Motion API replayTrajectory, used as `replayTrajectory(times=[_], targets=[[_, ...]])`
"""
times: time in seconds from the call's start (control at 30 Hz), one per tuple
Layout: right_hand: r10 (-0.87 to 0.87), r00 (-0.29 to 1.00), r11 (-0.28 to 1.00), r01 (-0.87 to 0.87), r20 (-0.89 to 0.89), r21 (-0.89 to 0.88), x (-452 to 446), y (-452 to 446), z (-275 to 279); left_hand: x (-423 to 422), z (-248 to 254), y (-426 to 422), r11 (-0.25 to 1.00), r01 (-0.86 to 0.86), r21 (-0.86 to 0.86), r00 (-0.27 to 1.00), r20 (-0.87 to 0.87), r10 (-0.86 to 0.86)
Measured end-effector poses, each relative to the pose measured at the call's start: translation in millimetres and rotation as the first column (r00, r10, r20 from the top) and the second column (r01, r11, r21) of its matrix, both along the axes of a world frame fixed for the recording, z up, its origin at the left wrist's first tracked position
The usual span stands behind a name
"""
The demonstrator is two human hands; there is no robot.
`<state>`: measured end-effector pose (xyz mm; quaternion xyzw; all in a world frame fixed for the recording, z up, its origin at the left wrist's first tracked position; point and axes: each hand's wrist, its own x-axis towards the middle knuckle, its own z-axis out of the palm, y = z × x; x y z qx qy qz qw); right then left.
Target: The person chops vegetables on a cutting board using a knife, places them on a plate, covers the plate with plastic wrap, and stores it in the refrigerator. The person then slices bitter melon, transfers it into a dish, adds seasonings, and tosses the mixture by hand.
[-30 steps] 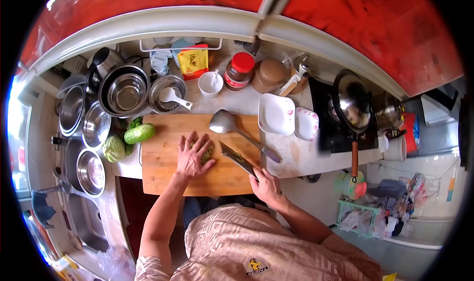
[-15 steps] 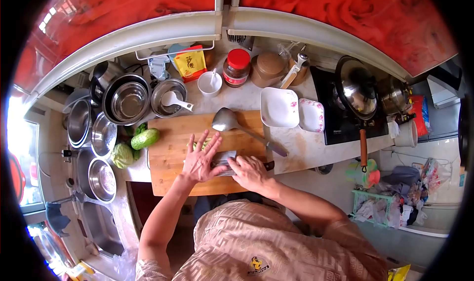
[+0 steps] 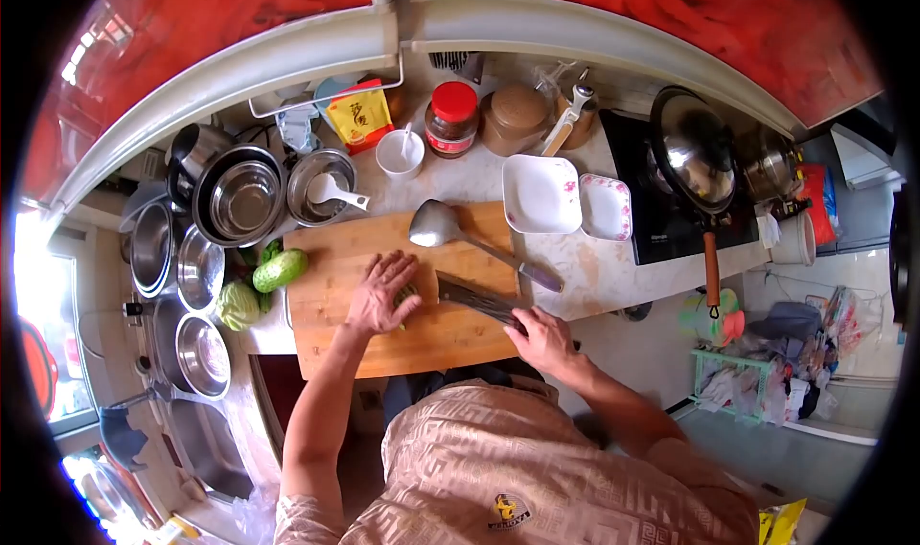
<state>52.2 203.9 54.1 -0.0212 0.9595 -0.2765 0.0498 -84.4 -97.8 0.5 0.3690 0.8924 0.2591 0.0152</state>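
My left hand (image 3: pixel 381 294) lies palm down on the wooden cutting board (image 3: pixel 335 353), fingers stretched out. Beside its thumb a bit of green vegetable (image 3: pixel 406 296) shows; the palm covers the rest. My right hand (image 3: pixel 546 342) is closed around the handle of a kitchen knife (image 3: pixel 479 301), whose dark blade points left over the board, apart from the left hand. A metal spatula (image 3: pixel 437 225) rests across the board's far edge, its handle toward the right.
A green cucumber-like vegetable (image 3: pixel 280 270) and a cabbage (image 3: pixel 238 306) sit left of the board. Several steel bowls (image 3: pixel 201 353) stand by the sink (image 3: pixel 206 444). White dishes (image 3: pixel 541 195), a red-lidded jar (image 3: pixel 452 119) and a lidded wok (image 3: pixel 695 162) are behind and to the right.
The right hand has moved right and toward my body, drawing the knife away from the left hand. The left hand stays on the vegetable. The view has shifted slightly.
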Motion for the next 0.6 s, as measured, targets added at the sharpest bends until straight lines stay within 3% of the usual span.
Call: replayTrajectory(times=[0.03, 0.1, 0.17, 0.23, 0.3, 0.37, 0.43, 0.5, 0.53, 0.6], targets=[[-0.03, 0.996, 0.999, 0.032, 0.085, -0.03, 0, -6, 1, 3, -1, 0, 1.0, 0.009, -0.001, 1.0, -0.001, -0.009], [-0.043, 0.999, 0.993, 0.046, 0.029, -0.109, -1, -16, -5, 10, -7, -4, 0.999, 0.045, 0.001, 0.998, -0.041, -0.045], [-0.088, 0.992, 0.98, 0.102, 0.091, -0.168, -3, -25, -4, 15, -13, -8, 0.996, 0.043, 0.079, 0.996, -0.085, -0.036], [-0.076, 0.996, 0.965, 0.083, 0.037, -0.248, -9, -24, -13, 23, -20, -13, 0.999, 0.022, 0.032, 0.991, -0.13, -0.018], [-0.101, 0.995, 0.965, 0.102, 0.019, -0.243, -15, -15, -27, 32, -2, -11, 0.997, -0.075, -0.035, 0.98, -0.188, 0.067], [-0.075, 0.994, 0.914, 0.098, 0.073, -0.394, -18, -4, -35, 35, -3, -8, 0.992, -0.115, -0.043, 0.977, -0.185, 0.105], [-0.025, 0.995, 0.928, 0.059, 0.098, -0.369, -17, 7, -42, 35, -11, -3, 0.984, -0.168, -0.058, 0.966, -0.207, 0.153], [0.241, 0.94, 0.821, -0.065, 0.241, -0.567, -20, 12, -39, 31, -12, 0, 0.984, -0.179, -0.022, 0.969, -0.179, 0.172], [0.253, 0.808, 0.784, 0.151, 0.532, -0.602, -23, 13, -39, 30, -12, 0, 0.987, -0.16, 0.0, 0.971, -0.182, 0.157], [0.298, 0.793, 0.774, 0.124, 0.53, -0.62, -25, 10, -56, 25, -24, -6, 0.989, -0.144, -0.01, 0.976, -0.165, 0.141]])
